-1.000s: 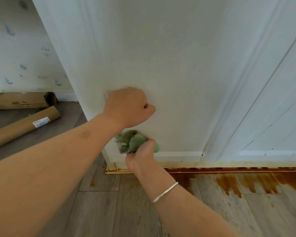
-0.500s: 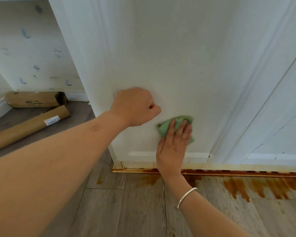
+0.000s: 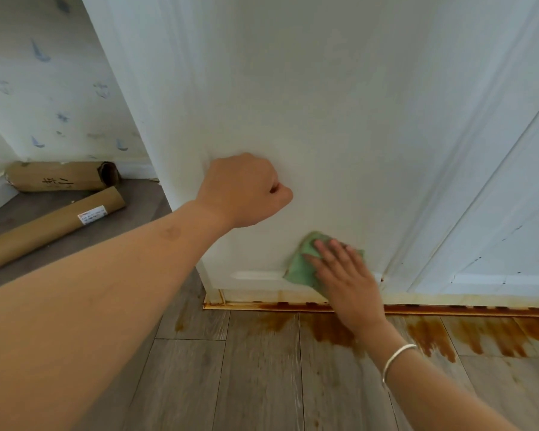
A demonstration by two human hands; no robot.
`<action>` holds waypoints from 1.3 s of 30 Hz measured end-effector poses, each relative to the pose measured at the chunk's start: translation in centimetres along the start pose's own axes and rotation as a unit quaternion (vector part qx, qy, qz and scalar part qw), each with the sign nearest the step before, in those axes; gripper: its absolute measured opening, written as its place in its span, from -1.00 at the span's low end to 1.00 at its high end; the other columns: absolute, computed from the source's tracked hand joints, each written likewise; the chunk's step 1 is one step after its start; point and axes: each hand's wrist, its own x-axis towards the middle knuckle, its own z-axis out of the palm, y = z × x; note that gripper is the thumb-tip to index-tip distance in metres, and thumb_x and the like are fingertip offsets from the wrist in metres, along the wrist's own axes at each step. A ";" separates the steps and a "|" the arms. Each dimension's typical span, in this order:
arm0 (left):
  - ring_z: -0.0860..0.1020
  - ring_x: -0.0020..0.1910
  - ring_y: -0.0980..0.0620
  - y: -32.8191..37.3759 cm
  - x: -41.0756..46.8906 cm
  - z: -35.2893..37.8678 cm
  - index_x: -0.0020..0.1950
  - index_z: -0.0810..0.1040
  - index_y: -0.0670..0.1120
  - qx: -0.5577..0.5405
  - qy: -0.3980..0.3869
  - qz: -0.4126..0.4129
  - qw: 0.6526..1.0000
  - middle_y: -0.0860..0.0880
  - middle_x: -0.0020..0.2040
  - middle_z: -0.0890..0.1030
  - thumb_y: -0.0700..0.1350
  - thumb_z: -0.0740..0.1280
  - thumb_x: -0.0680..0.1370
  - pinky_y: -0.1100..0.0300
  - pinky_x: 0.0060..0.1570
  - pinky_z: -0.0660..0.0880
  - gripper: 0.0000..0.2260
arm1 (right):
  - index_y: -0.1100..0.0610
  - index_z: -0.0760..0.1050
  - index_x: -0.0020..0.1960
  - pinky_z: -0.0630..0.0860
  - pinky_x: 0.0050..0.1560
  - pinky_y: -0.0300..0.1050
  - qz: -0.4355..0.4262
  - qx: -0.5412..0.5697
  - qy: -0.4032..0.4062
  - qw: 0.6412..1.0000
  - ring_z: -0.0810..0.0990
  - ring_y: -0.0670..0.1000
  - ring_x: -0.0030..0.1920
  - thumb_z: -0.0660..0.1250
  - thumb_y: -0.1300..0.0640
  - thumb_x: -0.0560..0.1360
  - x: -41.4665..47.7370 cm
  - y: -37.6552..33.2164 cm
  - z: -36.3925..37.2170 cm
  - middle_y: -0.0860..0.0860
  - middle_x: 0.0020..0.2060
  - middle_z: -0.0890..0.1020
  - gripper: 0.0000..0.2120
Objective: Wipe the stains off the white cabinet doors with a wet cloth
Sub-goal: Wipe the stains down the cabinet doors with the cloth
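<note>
The right grip [image 3: 346, 281] is lying flat, with its fingers straight and spread apart, and it is pressing a green cloth [image 3: 299, 269] onto the white cabinet door [image 3: 324, 119]. The cloth is sitting low on the door, just above the bottom edge. One corner of the cloth is pointing up, past the fingertips. The rest is hiding under the grip, so I cannot tell which way its long side is running. The door itself is running up and down.

The left grip [image 3: 246, 191] is curled tight into a fist with nothing in it. It is leaning on the door above and to the left of the right grip. A silver bracelet [image 3: 397, 357] is sitting on the right wrist.

Below the right grip, orange rust stains [image 3: 430, 334] are spreading over the wooden floor [image 3: 231, 384].

Far to the left of the left grip, two cardboard tubes are lying on the floor. The short tube [image 3: 63, 175] is showing dark painted characters that I cannot read. The long tube [image 3: 50, 225] is wearing a white label [image 3: 92, 214] with print too small to read.
</note>
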 end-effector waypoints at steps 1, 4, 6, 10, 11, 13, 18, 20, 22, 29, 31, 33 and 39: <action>0.54 -0.43 -0.13 0.0 0.0 0.1 -0.52 0.22 -0.12 0.002 0.003 -0.003 1.000 -0.15 -0.45 0.60 -0.03 0.18 0.47 0.05 -0.30 0.51 -0.61 | 0.06 0.04 0.54 -0.21 0.55 0.01 0.052 0.012 0.018 0.998 -0.22 0.04 0.56 0.03 0.09 0.57 -0.2 1.0 -0.4 0.06 0.52 0.07 -0.46; 0.53 -0.43 -0.13 0.3 -0.1 0.3 -0.53 0.23 -0.11 0.009 0.010 -0.013 1.000 -0.15 -0.46 0.59 -0.03 0.18 0.47 0.05 -0.31 0.51 -0.61 | 0.05 -0.22 0.56 -0.12 0.56 0.02 0.258 0.121 0.063 0.956 -0.19 0.05 0.55 -0.02 0.01 0.62 0.0 2.3 -1.8 0.16 0.53 0.01 -0.40; 0.42 -0.50 -0.11 0.5 -0.2 0.5 -0.52 0.20 -0.11 0.011 0.020 -0.023 0.999 -0.13 -0.54 0.47 -0.03 0.19 0.48 0.11 -0.39 0.41 -0.60 | -0.04 -0.39 0.53 -0.08 0.55 0.03 0.328 0.204 0.066 0.920 -0.18 0.06 0.55 -0.04 0.02 0.62 0.7 2.0 -2.2 0.20 0.56 -0.07 -0.35; 0.23 -0.54 -0.02 2.2 -0.2 1.5 -0.50 0.19 -0.12 0.033 0.001 0.015 0.999 -0.03 -0.56 0.26 -0.02 0.19 0.51 0.20 -0.47 0.15 -0.59 | 0.01 -0.38 0.55 -0.04 0.55 0.05 0.365 0.224 0.087 0.899 -0.19 0.06 0.55 -0.02 0.04 0.64 1.1 0.4 -2.1 0.18 0.56 -0.12 -0.35; 0.23 -0.54 -0.02 2.9 -0.2 1.9 -0.49 0.20 -0.13 0.034 -0.008 0.031 0.999 -0.04 -0.55 0.27 -0.02 0.19 0.51 0.20 -0.47 0.15 -0.59 | 0.04 -0.38 0.55 -0.02 0.55 0.06 0.373 0.213 0.065 0.901 -0.19 0.07 0.55 0.01 0.05 0.65 0.5 0.0 -1.9 0.18 0.56 -0.11 -0.33; 0.25 -0.52 -0.04 4.0 0.2 2.3 -0.49 0.20 -0.14 0.029 -0.011 0.044 0.999 -0.05 -0.54 0.27 -0.02 0.19 0.51 0.20 -0.47 0.13 -0.60 | 0.10 -0.41 0.53 -0.04 0.55 0.07 0.382 0.185 -0.014 0.905 -0.19 0.09 0.55 0.07 0.08 0.63 -1.7 -0.9 -1.2 0.20 0.56 -0.09 -0.27; 0.44 -0.47 -0.12 4.6 1.2 1.9 -0.50 0.23 -0.12 -0.011 -0.006 0.017 1.000 -0.12 -0.51 0.48 -0.03 0.18 0.49 0.11 -0.40 0.40 -0.62 | 0.06 -0.52 0.46 -0.13 0.56 0.00 0.528 0.362 -0.068 0.765 -0.25 0.07 0.56 0.09 0.17 0.60 -1.0 -4.2 -1.1 0.10 0.55 -0.27 -0.21; 0.54 -0.43 -0.14 4.7 1.1 1.7 -0.51 0.26 -0.12 -0.020 -0.011 0.010 1.000 -0.14 -0.46 0.58 -0.03 0.18 0.48 0.04 -0.29 0.53 -0.63 | 0.01 -0.47 0.51 -0.20 0.51 -0.08 0.617 0.440 -0.012 0.652 -0.23 0.05 0.56 0.06 0.21 0.60 1.5 -5.2 -1.6 0.06 0.56 -0.27 -0.23; 0.57 -0.40 -0.15 4.8 1.1 1.7 -0.52 0.27 -0.12 -0.023 -0.010 0.004 1.000 -0.15 -0.46 0.59 -0.03 0.18 0.48 0.00 -0.25 0.57 -0.62 | 0.01 -0.43 0.54 -0.20 0.39 -0.19 0.662 0.464 0.016 0.589 -0.21 0.05 0.56 0.06 0.23 0.60 2.7 -5.5 -1.7 0.07 0.56 -0.26 -0.24; 0.57 -0.40 -0.14 5.1 1.0 1.7 -0.52 0.31 -0.11 -0.015 -0.014 -0.008 1.000 -0.14 -0.45 0.60 -0.01 0.18 0.47 0.00 -0.26 0.56 -0.63 | 0.06 -0.40 0.54 0.03 0.54 0.00 0.720 0.475 -0.007 0.505 -0.11 0.12 0.57 0.14 0.29 0.57 4.2 -4.2 -1.4 0.06 0.56 -0.26 -0.18; 0.57 -0.39 -0.16 5.1 1.0 1.7 -0.52 0.31 -0.10 -0.016 -0.015 -0.010 1.000 -0.15 -0.45 0.61 -0.01 0.18 0.47 0.01 -0.27 0.56 -0.63 | 0.07 -0.41 0.54 0.14 0.52 0.02 0.743 0.484 -0.005 0.463 0.00 0.16 0.56 0.13 0.33 0.58 4.9 -3.6 -1.6 0.08 0.55 -0.27 -0.19; 0.58 -0.38 -0.17 5.2 1.0 1.5 -0.52 0.29 -0.10 -0.019 -0.021 -0.016 0.999 -0.15 -0.44 0.61 -0.02 0.18 0.47 0.02 -0.28 0.55 -0.63 | 0.06 -0.41 0.54 0.20 0.49 0.04 0.760 0.490 0.010 0.426 0.09 0.18 0.54 0.12 0.33 0.59 5.2 -3.3 -2.0 0.08 0.56 -0.23 -0.20; 0.60 -0.45 -0.03 5.1 1.0 0.9 -0.43 0.51 -0.20 -0.019 -0.051 -0.033 0.998 -0.06 -0.51 0.60 -0.02 0.17 0.47 0.08 -0.24 0.57 -0.63 | 0.03 -0.36 0.56 0.19 0.48 0.08 0.766 0.511 0.068 0.383 0.16 0.20 0.51 0.09 0.35 0.60 2.8 -1.7 -1.9 0.05 0.57 -0.05 -0.23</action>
